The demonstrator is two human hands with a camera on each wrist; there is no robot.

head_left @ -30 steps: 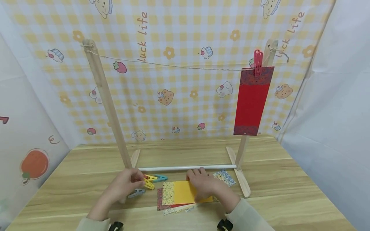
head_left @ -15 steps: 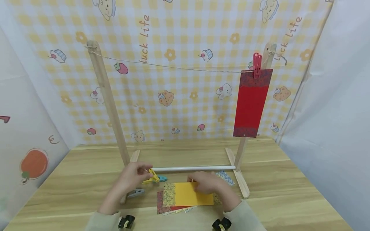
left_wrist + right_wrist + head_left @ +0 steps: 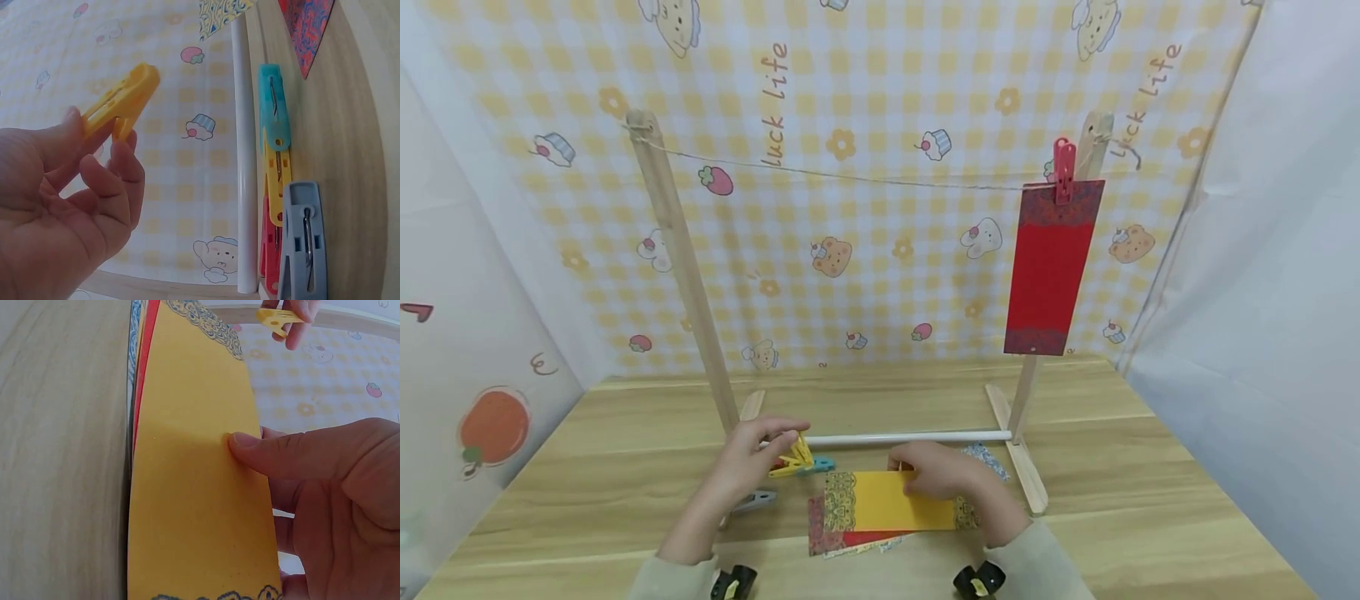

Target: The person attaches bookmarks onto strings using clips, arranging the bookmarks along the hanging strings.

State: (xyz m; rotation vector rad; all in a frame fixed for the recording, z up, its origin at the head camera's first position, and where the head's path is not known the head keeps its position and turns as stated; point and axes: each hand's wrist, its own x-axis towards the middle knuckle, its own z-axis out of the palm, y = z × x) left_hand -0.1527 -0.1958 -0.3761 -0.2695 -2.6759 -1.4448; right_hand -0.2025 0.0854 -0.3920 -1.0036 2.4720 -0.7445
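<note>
Yellow, likely plastic peg (image 3: pixel 133 92) in left fingers (image 3: pixel 110 189); right fingers (image 3: pixel 284 495) pinch rectangular card (image 3: pixel 194 462).

Between the thin string (image 3: pixel 842 175) and the white rod (image 3: pixel 895 437) I have a broad opening to reach through, bounded by the wooden post (image 3: pixel 688 267) on the left and the hanging red card (image 3: pixel 1051 275) on the right. Low down, the rod bars the way just beyond my left fingers (image 3: pixel 127 172); the teal clip (image 3: pixel 816 467) lies near the yellow card (image 3: pixel 891 504), leaving little room between them on the desk (image 3: pixel 1150 500).
</note>
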